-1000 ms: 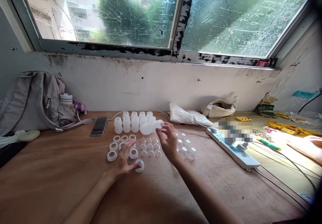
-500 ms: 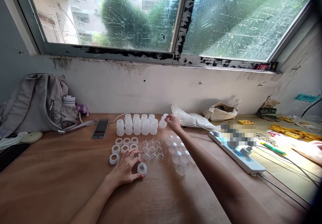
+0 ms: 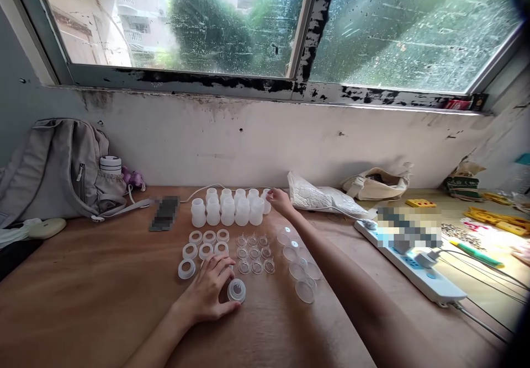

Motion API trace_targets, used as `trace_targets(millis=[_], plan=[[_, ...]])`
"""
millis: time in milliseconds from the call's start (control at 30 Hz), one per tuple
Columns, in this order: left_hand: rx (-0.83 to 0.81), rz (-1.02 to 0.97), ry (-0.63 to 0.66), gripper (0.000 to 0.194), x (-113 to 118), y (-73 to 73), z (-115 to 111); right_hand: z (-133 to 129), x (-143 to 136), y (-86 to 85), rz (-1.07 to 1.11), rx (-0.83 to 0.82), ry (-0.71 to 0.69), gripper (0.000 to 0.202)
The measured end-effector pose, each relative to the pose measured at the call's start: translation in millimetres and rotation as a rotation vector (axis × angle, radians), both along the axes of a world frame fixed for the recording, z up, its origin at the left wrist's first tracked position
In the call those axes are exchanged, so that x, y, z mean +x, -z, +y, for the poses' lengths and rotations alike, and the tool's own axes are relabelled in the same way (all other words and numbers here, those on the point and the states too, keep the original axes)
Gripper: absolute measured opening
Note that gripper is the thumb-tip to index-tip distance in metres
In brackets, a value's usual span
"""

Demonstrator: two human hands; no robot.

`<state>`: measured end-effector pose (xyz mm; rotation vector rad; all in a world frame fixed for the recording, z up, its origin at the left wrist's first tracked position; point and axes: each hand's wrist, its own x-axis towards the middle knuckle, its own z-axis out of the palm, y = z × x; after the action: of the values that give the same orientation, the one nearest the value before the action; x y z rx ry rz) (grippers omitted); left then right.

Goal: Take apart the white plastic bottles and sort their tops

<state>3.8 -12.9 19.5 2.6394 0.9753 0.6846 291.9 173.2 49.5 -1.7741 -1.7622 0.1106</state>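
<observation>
My left hand (image 3: 213, 289) rests on the table, thumb and fingers curved around a translucent screw ring with a nipple in it (image 3: 236, 291). Farther forward, my right hand (image 3: 281, 201) pinches a small frosted plastic bottle (image 3: 266, 201) at the right end of the back row. This bottle is partly hidden by the fingers and the bottle in front. Two rows of similar bottles (image 3: 227, 212) stand upright to its left. White screw rings (image 3: 189, 251) lie near my left fingers, some covered by them. Clear nipples (image 3: 254, 253) form a grid beside them.
Clear caps (image 3: 305, 289) lie below my right forearm, some partly hidden. A white plastic package (image 3: 317, 194) and a power strip (image 3: 409, 263) with cables are on the right. A phone-like blurred object (image 3: 164, 213) and a grey backpack (image 3: 62, 169) are on the left.
My right hand has moved the bottle slightly left, from a tilted position apart from the rows to the back row's right end. My left hand stays around the ring; the view has shifted slightly.
</observation>
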Motion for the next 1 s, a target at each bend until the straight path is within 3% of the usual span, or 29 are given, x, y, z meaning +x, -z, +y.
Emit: trace_targets(millis=[467,800,1000], plan=[[-0.024,0.004,0.024,0.033,0.9,-2.3,-0.9,-1.9,1.8,-5.1,-0.030,-0.021,-0.063,0.011],[0.000,0.010,0.013,0.032,0.7,-2.2,-1.8,-10.4,5.4,-2.2,0.021,0.006,-0.073,0.020],[0.010,-0.016,0.016,0.034,2.2,-3.9,-2.4,-26.9,2.1,-12.9,0.031,0.041,-0.054,0.031]])
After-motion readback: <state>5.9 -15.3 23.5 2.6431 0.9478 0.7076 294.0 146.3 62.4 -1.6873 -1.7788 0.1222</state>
